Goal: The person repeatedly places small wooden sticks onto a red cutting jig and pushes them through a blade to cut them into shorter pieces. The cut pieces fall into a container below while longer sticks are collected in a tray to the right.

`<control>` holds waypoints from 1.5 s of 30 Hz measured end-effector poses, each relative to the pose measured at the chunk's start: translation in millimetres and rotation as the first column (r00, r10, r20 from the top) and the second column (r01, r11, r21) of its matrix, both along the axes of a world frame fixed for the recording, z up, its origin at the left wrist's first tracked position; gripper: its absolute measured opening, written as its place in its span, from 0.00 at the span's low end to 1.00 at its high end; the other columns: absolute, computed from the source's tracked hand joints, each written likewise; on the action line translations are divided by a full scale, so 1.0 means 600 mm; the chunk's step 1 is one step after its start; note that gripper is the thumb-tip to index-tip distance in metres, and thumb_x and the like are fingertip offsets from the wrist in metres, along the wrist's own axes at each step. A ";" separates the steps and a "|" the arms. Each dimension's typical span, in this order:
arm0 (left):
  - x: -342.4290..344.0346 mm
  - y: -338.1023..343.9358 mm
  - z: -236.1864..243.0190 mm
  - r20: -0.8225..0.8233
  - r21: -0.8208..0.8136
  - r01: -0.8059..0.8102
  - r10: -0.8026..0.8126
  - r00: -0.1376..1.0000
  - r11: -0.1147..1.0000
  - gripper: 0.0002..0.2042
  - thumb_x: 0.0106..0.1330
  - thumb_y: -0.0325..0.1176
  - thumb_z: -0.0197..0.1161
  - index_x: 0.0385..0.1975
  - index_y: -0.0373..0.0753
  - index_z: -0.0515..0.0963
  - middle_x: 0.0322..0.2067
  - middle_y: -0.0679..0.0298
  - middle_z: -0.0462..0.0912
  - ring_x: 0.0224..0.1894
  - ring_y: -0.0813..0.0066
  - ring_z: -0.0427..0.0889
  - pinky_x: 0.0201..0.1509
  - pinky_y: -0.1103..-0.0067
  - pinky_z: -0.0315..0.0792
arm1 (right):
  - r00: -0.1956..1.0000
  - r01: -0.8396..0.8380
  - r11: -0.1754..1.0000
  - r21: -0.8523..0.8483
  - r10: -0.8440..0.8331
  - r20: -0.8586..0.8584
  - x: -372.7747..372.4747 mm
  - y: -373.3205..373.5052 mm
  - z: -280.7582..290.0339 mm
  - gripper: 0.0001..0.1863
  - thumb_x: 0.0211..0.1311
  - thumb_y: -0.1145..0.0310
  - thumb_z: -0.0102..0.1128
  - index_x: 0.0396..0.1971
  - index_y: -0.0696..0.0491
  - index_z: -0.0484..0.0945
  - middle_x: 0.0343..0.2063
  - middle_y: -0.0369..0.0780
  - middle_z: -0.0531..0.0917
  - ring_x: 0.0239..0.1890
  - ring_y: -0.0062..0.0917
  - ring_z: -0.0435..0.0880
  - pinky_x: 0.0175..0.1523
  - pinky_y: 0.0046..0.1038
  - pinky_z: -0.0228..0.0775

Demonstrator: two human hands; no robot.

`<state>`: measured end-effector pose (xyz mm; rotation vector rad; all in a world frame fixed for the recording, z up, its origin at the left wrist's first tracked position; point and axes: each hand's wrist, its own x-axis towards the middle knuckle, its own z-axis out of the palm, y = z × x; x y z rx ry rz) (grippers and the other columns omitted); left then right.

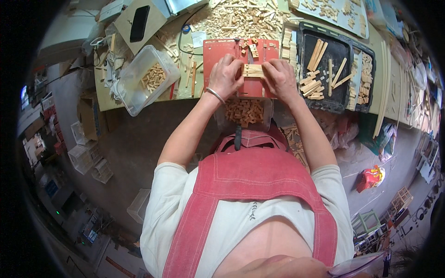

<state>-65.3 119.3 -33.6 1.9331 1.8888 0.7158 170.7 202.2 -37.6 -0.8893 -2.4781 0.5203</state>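
My left hand [227,75] and my right hand [281,79] are closed on opposite ends of a short bundle of pale wooden strips [253,70]. They hold it level on a red metal plate [214,50], which looks like a small saw table. Right behind the bundle, a narrow grey slot or blade in the plate shows in part. A few small wooden blocks [253,50] and orange-red pieces lie farther back on the plate. Below the plate's near edge sits a clear bin full of cut wooden blocks [244,112].
On the left stands a clear plastic box [127,90] with blocks; behind it a phone [139,23] lies on a board. Loose wooden pieces [245,18] pile up at the back. A black tray [340,44] of sticks is on the right, beside long strips [383,88].
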 end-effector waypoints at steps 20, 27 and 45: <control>-0.001 0.008 0.002 -0.097 -0.037 0.062 -0.065 0.993 0.997 0.18 0.55 0.32 0.77 0.41 0.39 0.76 0.40 0.54 0.77 0.43 0.50 0.83 0.45 0.58 0.78 | 0.999 0.023 0.999 -0.023 -0.022 0.049 0.004 0.017 -0.012 0.21 0.61 0.66 0.75 0.54 0.50 0.83 0.50 0.40 0.83 0.57 0.39 0.80 0.60 0.42 0.71; -0.024 -0.079 0.024 0.055 0.027 -0.180 0.179 0.982 0.983 0.24 0.56 0.36 0.79 0.48 0.37 0.76 0.45 0.53 0.76 0.47 0.51 0.81 0.52 0.61 0.78 | 0.999 0.016 0.998 -0.064 -0.014 0.039 0.035 -0.049 -0.013 0.24 0.61 0.67 0.75 0.58 0.50 0.82 0.51 0.42 0.82 0.59 0.42 0.79 0.62 0.45 0.69; 0.033 -0.193 -0.004 0.343 0.084 -0.409 0.359 0.868 0.909 0.22 0.65 0.29 0.71 0.59 0.40 0.76 0.48 0.53 0.79 0.48 0.48 0.83 0.52 0.59 0.77 | 0.994 -0.078 0.996 -0.030 0.081 0.080 0.027 -0.072 -0.020 0.26 0.59 0.75 0.76 0.59 0.53 0.82 0.52 0.46 0.83 0.56 0.46 0.80 0.62 0.44 0.71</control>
